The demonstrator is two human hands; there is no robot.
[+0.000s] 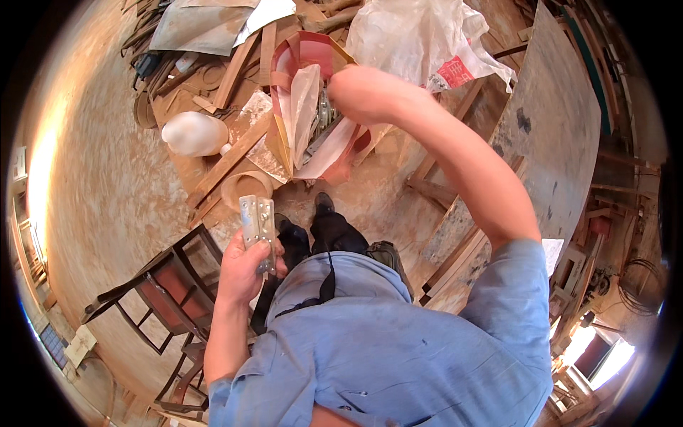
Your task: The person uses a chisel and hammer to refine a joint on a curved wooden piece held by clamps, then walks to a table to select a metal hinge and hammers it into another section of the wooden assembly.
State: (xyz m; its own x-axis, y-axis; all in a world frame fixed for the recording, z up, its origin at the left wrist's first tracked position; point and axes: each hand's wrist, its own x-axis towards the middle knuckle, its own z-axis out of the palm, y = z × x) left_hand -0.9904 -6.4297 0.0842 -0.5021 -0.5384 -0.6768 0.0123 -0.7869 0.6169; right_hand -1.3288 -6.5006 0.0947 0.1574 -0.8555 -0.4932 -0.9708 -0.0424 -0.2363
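— What's in the left hand (245, 267)?
— Perforated metal pieces (257, 226), silvery and long, standing side by side. The thumb presses across their front, so they're pinched firmly, the upper ends sticking out beyond the grip.

— And the right hand (356, 92)?
— It's bent down at the open carton (316, 47), ahead of the left hand and to its right. The fingertips are hidden, so I can't tell whether they're spread or closed on anything.

— What's in the carton?
— Loose metal parts (321, 117) just beside the right hand, and a pale plastic bag (304, 96) to the left of them.

— Further out?
— A tan ring (245, 186) just beyond the left hand; past it, a white jug (193, 134) on the brown tabletop (196, 171). Clear plastic sheeting (405, 39) lies beyond the right hand. A dark-framed chair (171, 292) stands left of the left hand, and a grey board (558, 142) lies well to the right of both.
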